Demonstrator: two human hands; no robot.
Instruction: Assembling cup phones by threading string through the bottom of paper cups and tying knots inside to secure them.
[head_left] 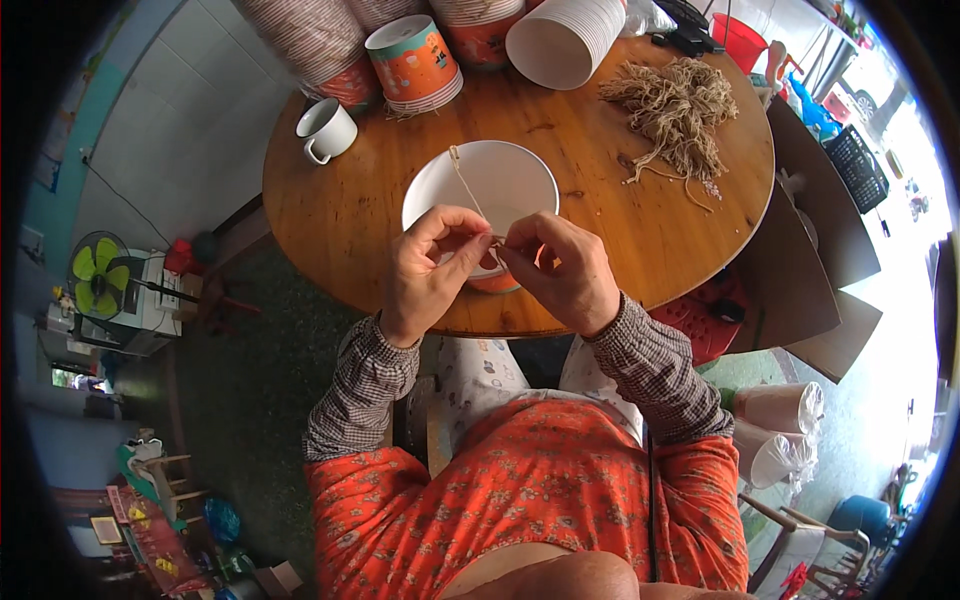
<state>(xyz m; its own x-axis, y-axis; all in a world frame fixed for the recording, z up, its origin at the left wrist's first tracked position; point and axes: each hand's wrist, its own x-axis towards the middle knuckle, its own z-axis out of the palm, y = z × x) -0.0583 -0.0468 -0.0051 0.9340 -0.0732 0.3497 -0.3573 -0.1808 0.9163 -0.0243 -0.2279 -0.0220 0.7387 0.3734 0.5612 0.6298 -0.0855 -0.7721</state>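
Observation:
A large paper bucket (525, 180), white inside with orange showing on its outside, stands near the table's front edge, its mouth facing up. A thin beige string (466, 184) runs from its far rim across the opening toward my fingers. My left hand (425, 275) pinches the string with thumb and forefinger at the near rim. Close beside it, my right hand (575, 270) is also pinched on the string, fingertips almost touching the left ones. The string's exact course between the fingertips is too small to make out. My hands hide much of the bucket's near side.
A tangled heap of beige string (675, 105) lies at the right of the round wooden table (610, 250). At the back are stacked paper buckets (415, 65) and a bucket stack on its side (560, 45). A white mug (328, 130) stands left. Cardboard (780, 280) is beyond the right edge.

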